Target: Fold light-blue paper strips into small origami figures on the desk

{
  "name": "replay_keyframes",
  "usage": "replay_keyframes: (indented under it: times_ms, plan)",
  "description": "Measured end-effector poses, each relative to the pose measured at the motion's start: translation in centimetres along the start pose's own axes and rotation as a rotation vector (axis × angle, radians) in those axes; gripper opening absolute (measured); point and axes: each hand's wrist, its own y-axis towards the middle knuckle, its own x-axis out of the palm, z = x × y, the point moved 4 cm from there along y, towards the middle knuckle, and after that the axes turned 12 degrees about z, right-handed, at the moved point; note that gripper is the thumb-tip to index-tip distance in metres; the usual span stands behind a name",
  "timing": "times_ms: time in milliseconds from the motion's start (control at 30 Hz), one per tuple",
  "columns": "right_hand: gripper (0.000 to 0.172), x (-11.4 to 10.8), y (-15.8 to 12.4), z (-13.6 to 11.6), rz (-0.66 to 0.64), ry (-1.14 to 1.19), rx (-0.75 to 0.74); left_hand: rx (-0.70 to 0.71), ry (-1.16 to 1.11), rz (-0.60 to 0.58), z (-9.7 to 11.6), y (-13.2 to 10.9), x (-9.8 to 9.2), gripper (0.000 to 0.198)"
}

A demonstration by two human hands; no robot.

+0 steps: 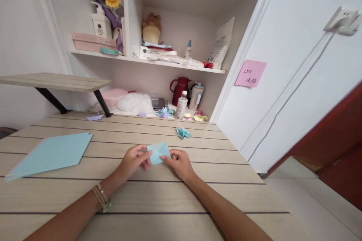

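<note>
Right now the left hand and right hand are pinching the paper lying sideways between them, one at each end

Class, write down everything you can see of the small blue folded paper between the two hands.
The small blue folded paper is pale, thin and matte, creased into a compact shape with angled flaps. It sits low over the wooden table, pinched on its left by the left hand and on its right by the right hand.
</note>
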Motion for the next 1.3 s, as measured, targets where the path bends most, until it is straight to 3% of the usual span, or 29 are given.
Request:
replay_keyframes:
  times_ms: [167, 400, 533, 767, 1033, 1300]
  plan:
    - [0.029, 0.1, 0.1, 0.4, -0.008, 0.217, 0.155, -0.031, -0.135, -0.080, -0.2, -0.2, 0.5, 0.028]
    - [0.019, 0.4, 0.3, 0.6, -0.071, 0.356, 0.139, 0.021, -0.159, -0.062, -0.6, 0.3, 0.4, 0.028]
    - [0.017, 0.2, 0.3, 0.5, -0.031, 0.362, 0.110, 0.053, -0.091, -0.050, -0.7, 0.6, 0.1, 0.025]
    - [0.028, 0.1, 0.1, 0.3, -0.090, 0.268, 0.086, 0.095, -0.038, 0.006, 0.0, 0.5, -0.4, 0.024]
    - [0.019, -0.1, 0.2, -0.1, -0.026, 0.227, 0.069, 0.207, 0.054, -0.014, 0.2, 0.3, -0.2, 0.012]
    - [0.030, 0.7, -0.2, -0.4, -0.298, 0.261, 0.091, 0.154, -0.002, -0.035, -0.2, 0.6, -0.1, 0.021]
